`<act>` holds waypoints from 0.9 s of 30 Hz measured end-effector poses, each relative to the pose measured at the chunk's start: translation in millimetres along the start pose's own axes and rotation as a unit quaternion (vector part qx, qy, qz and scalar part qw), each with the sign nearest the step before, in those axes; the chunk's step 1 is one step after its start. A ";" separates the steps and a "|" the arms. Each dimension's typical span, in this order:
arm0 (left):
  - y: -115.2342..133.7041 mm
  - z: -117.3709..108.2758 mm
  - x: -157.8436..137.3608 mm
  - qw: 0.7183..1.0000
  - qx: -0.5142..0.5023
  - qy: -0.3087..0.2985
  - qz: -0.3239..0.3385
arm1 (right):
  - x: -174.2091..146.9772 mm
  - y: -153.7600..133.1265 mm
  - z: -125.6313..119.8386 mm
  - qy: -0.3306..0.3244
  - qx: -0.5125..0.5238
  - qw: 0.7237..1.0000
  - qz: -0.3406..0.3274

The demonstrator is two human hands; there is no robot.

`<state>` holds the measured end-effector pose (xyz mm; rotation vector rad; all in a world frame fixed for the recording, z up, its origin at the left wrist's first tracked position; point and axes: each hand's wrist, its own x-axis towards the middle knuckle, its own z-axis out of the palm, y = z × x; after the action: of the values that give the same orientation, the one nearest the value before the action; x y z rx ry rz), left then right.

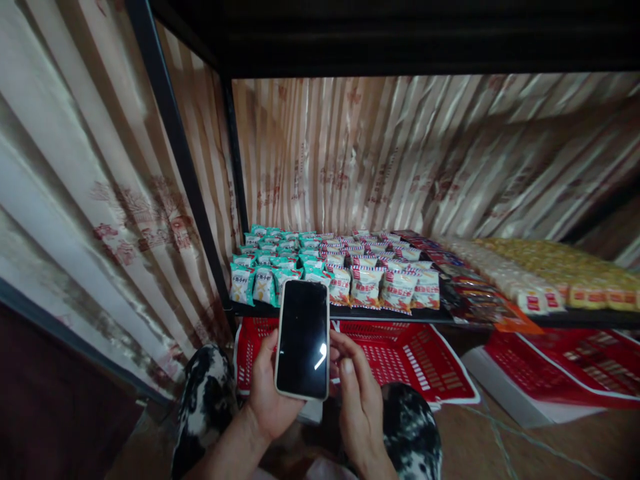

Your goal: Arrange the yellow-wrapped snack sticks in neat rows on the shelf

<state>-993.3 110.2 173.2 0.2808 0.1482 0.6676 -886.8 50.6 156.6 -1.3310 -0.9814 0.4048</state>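
A smartphone (pixel 303 339) with a pale case stands tilted toward me, its screen dark with a bright reflection low on the right. My left hand (pixel 267 393) is closed around its left and lower side, thumb along the edge. On the opposite side is my right hand (pixel 359 400), fingers curled against the phone's right edge and thumb held off the screen. Just beyond the phone, small teal-and-white snack bags (pixel 263 283) and white-and-orange snack bags (pixel 367 287) stand in rows on a black shelf (pixel 345 313).
Under the shelf sits a red plastic basket (pixel 405 353); another red basket (pixel 570 367) is at right beside a white box (pixel 525 400). Dark packets (pixel 470 290) and yellowish packs (pixel 545 260) line the shelf's right. A black post (pixel 175 133) and patterned curtain (pixel 320 153) bound the left and back.
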 end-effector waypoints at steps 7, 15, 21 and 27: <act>2.9 -7.1 -0.3 1.000 -0.012 -0.002 -0.003 | -0.5 6.7 5.8 -0.008 0.002 0.999 0.045; 0.2 -10.7 -3.0 1.000 -0.025 0.001 -0.005 | -3.8 10.2 3.7 0.000 -0.014 0.999 0.035; -2.7 -10.0 -8.9 1.000 -0.016 0.009 0.006 | -8.1 12.8 6.1 -0.012 0.022 0.998 0.063; -2.9 -9.7 -19.3 0.999 -0.002 0.013 0.038 | -12.5 15.9 11.5 -0.042 0.053 0.994 0.085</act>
<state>-1008.7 97.9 164.0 0.2748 0.1625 0.7476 -898.5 52.2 136.5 -1.3134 -0.9060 0.6384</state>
